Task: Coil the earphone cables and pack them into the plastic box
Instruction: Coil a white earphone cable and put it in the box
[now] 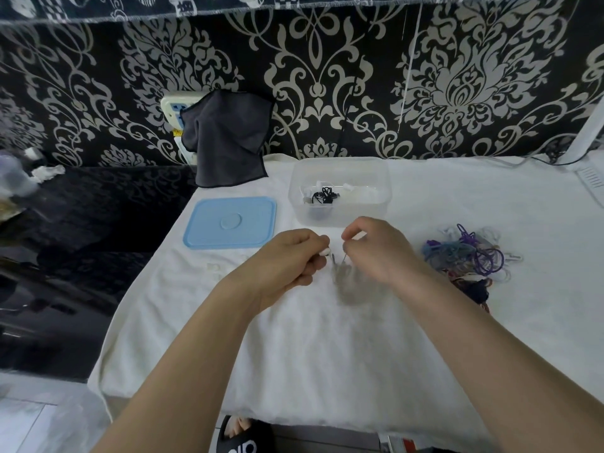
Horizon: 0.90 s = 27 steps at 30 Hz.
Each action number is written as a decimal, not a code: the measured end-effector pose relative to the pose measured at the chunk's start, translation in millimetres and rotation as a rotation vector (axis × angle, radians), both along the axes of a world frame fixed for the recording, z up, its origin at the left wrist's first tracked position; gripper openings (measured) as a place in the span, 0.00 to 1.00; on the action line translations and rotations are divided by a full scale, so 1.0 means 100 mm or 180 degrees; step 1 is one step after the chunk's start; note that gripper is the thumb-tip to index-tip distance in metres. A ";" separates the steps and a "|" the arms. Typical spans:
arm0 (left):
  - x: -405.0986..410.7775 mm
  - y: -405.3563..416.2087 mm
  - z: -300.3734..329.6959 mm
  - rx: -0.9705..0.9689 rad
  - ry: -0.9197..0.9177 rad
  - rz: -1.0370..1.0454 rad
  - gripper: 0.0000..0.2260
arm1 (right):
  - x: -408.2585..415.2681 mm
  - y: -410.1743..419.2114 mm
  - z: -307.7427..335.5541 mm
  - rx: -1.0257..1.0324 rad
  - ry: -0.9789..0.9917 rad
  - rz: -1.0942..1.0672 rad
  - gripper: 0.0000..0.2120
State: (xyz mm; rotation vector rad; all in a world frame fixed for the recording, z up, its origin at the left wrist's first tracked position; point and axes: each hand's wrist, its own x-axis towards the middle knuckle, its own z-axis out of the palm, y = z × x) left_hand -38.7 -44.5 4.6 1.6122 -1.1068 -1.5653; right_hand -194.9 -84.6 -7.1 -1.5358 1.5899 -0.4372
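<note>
My left hand (pixel 291 259) pinches the white end of an earphone cable (pixel 340 266), which hangs blurred between both hands over the white cloth. Just to its right, my right hand (pixel 376 246) pinches the same cable with curled fingers. Behind the hands stands the clear plastic box (pixel 340 214), open, with a coiled black cable (pixel 323 195) and white earphone parts inside. Its blue lid (pixel 230 222) lies flat to the left of the box. A tangled pile of purple, blue and white cables (pixel 467 256) lies to the right of my right hand.
A white cloth (pixel 327 354) covers the table, whose left edge drops to a dark floor. A dark grey cloth (pixel 225 138) hangs at the back left over a white power strip (pixel 173 109). A patterned wall stands behind. A white cord (pixel 510 161) runs along the back right.
</note>
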 end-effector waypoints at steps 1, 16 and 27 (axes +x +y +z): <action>0.00 -0.01 -0.01 -0.0007 -0.0051 0.0063 0.11 | 0.00 0.01 -0.01 -0.0120 0.0236 0.0165 0.10; 0.06 -0.03 0.03 -0.0048 -0.0007 0.0474 0.09 | 0.02 0.02 -0.01 0.0142 -0.1531 0.0583 0.08; 0.20 -0.04 -0.01 -0.0083 0.0359 0.0822 0.13 | 0.03 0.00 0.06 0.0035 -0.1845 0.0194 0.03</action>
